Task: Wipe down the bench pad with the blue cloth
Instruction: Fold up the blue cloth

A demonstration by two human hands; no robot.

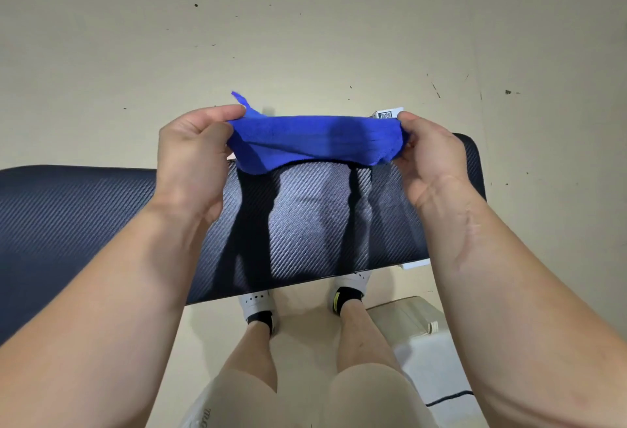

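Note:
A blue cloth point(315, 141) hangs stretched between my two hands, above the far edge of the bench pad. My left hand point(195, 156) pinches its left end and my right hand point(431, 163) pinches its right end, where a white label point(388, 113) sticks out. The bench pad point(305, 224) is dark with a woven texture and runs from the left edge of the view to the right, below the cloth. The cloth does not touch the pad.
A pale floor point(305, 37) with dark specks lies beyond the pad. My legs and shoes point(258, 305) stand just in front of the pad's near edge. A white box-like object point(424, 343) with a black cable sits on the floor at the lower right.

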